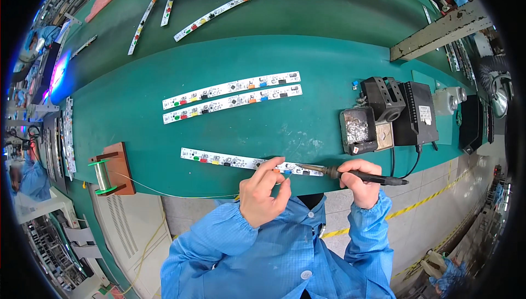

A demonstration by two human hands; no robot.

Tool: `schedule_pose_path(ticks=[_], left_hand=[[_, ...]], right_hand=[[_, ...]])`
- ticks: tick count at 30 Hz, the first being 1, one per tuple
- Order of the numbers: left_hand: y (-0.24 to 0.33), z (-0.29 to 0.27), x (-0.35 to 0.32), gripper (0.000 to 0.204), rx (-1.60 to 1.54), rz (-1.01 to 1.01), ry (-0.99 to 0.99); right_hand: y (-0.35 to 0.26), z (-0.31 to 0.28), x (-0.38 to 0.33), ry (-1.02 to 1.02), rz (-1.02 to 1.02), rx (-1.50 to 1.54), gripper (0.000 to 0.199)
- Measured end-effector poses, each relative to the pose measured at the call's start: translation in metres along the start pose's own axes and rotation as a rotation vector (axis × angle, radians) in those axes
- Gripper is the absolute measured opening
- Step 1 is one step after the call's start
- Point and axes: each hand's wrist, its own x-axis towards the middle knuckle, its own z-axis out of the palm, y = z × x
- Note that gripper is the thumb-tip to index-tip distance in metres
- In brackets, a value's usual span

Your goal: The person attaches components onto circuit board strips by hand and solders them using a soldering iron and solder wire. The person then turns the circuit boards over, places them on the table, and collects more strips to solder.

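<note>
A long white circuit strip (230, 161) with small coloured parts lies near the front edge of the green bench mat (137, 112). My right hand (360, 181) grips a black-handled soldering iron (350, 174), whose tip points left onto the strip's right end. My left hand (263, 192) pinches thin solder wire (164, 192) right beside that tip. The wire runs left to a spool (102, 175) on a wooden stand (121, 167). Both forearms wear blue sleeves.
Two more white strips (233, 96) lie side by side mid-bench; others (224, 9) rest on the far bench. A black soldering station with iron holder and tin of cleaning wool (383, 115) stands at the right. More boards are stacked at the left edge (67, 134).
</note>
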Motion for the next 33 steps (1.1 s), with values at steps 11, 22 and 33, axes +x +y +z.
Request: schedule_pose_path(ticks=[11,22,33], left_hand=[[-0.0023,0.0032,-0.0011,0.013,-0.025,0.010,0.015],[-0.0040,0.0026,0.0003,0.010,0.000,0.083,0.018],[-0.0016,0.0005,0.0005,0.011,-0.009,0.101,0.025]], right_hand=[[0.0001,-0.0027,0.0054,-0.004,0.047,0.044,0.013],[0.0008,-0.0027,0.0066,-0.004,0.078,0.047,0.014],[0.0026,-0.0017,0.0038,0.037,0.033,0.034,0.013]])
